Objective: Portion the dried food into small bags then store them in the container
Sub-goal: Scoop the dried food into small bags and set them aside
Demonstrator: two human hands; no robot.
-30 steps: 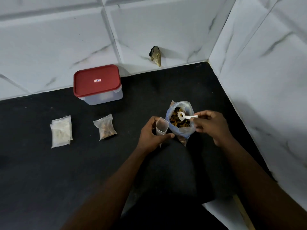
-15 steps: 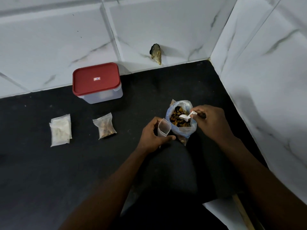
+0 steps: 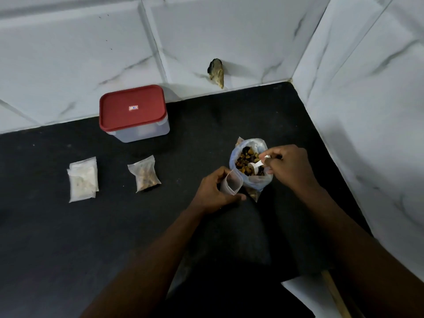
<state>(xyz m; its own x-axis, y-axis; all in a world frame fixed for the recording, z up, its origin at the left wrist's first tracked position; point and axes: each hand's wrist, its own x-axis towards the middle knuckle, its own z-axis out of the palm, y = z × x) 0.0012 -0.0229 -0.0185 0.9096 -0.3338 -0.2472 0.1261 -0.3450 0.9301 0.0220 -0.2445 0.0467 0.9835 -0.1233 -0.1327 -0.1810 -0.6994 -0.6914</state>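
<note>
A large clear bag of brown dried food point(image 3: 246, 165) stands open on the black counter point(image 3: 68, 237). My right hand point(image 3: 289, 167) pinches a small white spoon point(image 3: 257, 165) whose bowl is down among the pieces. Just left of the big bag, my left hand point(image 3: 213, 191) holds a small empty clear bag point(image 3: 231, 182) upright with its mouth open. A filled small bag of dried food point(image 3: 145, 174) lies flat further left. A clear container with a red lid point(image 3: 134, 113) stands shut at the back by the wall.
A stack of small empty clear bags point(image 3: 83, 179) lies at the left. White marble-look tiled walls close in the back and right of the counter. A dark hole with a stub point(image 3: 216, 71) sits low in the back wall.
My right hand has tipped the spoon from level above the big bag down into the dried food. My left hand has kept the small bag in place.
</note>
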